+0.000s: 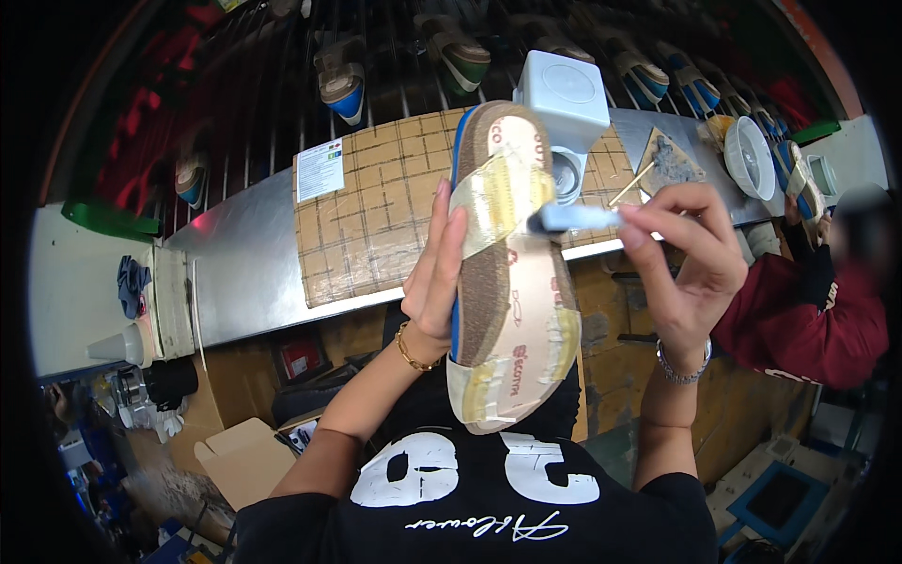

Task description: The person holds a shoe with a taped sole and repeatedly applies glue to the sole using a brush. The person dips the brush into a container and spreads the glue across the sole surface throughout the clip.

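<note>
A half-made shoe (521, 282) is held up in front of my chest, its pale underside toward me. Its side is brown and felt-like with a blue edge, and yellowish, glue-like patches mark the folded-over straps. My left hand (434, 273) grips it from the left side, fingers pressed along the edge; its thumb is hidden. Between thumb and fingertips, my right hand (693, 254) pinches a small brush (578, 218) with a light blue handle. The dark brush tip is at the strap's fold near the middle of the underside; blur hides whether it touches.
Cardboard (362, 235) covers part of the metal table (235, 273). A white container (564, 94) with a round opening stands behind the shoe, a white bowl (749, 160) farther right. Several shoes (343, 89) lie on the rack beyond. A person in maroon (808, 315) works at right.
</note>
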The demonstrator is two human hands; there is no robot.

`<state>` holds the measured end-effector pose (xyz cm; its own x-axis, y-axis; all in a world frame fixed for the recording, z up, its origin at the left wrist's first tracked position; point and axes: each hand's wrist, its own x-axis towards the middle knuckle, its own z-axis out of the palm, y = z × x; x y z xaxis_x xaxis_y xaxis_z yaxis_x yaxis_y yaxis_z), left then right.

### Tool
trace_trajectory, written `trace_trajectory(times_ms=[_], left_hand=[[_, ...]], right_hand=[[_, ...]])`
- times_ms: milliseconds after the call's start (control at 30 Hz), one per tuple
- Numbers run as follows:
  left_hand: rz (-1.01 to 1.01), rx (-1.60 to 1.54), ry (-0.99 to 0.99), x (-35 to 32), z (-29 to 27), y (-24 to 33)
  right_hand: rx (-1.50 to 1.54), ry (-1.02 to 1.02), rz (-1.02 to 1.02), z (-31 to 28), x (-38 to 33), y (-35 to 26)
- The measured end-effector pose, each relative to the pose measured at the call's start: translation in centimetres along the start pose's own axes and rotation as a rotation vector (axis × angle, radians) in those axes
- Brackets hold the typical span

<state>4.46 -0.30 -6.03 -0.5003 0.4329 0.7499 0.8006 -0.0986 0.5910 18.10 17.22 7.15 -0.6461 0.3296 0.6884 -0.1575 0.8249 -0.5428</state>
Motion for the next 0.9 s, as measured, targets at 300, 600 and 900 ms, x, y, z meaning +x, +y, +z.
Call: trace_trajectory(times_ms=[300,600,900], left_hand=[[-0.149,0.003,-0.136,1.7,-2.3,2.8],[-0.240,-0.064,-0.170,2.0,-3.5,4.0],[-0.292,-0.118,-0.195,2.1,-4.1,4.6]], right_hand=[[-0.062,0.072,-0.110,1.1,2.2,-0.2],[-0.052,0.019,-0.266,-0.4,2.3,-0.7],[0.017,-0.109,-0.180,-1.4,2.3,-1.2]])
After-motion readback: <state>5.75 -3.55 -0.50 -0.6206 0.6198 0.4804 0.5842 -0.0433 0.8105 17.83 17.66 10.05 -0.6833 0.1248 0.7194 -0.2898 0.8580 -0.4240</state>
